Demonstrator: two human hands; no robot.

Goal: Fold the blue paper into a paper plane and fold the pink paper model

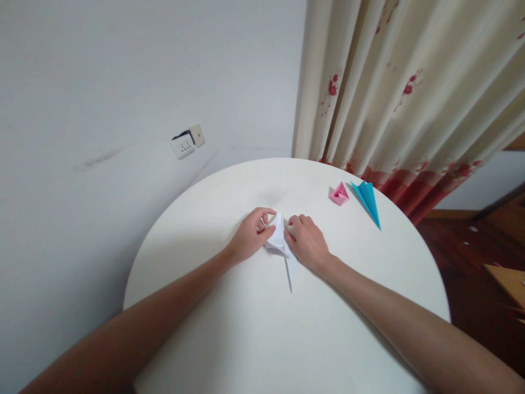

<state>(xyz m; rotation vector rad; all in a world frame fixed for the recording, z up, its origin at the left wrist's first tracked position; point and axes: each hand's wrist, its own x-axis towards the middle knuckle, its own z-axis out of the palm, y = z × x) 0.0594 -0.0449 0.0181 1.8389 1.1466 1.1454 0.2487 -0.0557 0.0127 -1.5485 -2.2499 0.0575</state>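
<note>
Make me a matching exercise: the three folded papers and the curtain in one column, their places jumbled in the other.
1. white folded paper
2. pink folded paper
3. blue folded paper
4. floral curtain

A. farthest right on the table
B. hanging beyond the tabletop
C. between the left hand and right hand
D. just left of the blue folded paper

Pairs: 1-C, 2-D, 3-A, 4-B.

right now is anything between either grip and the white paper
Nothing visible. The left grip has its thumb at the left side of the white paper, and the right grip has fingers at its right edge. The pink paper and blue paper lie farther back and right, not between.
</note>
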